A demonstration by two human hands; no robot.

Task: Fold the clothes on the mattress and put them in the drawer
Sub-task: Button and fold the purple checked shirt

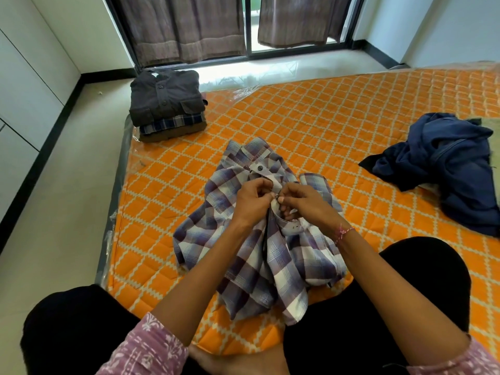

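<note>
Item: plaid shirt (251, 239), bunched on mattress (338, 123). Left hand (253, 197) and right hand (303, 203), fingers pinching the placket, apparently buttoning. Step: pre-fold fastening. Next: spread shirt flat for folding.

Daylight entered through the far window (249, 25), where a bright gap between the curtains (184, 28) was blown out to near white. It spilled onto the pale floor (270, 69) just below the glass and glared off the clear plastic wrap (238, 87) at the far edge of the mattress (338, 112). The room was evenly and softly lit, with only faint shadows under the cloth. The wide lens bowed the left wall (29, 77) and the mattress edges outward. The centre stayed sharp; the near corners were slightly soft.
</note>
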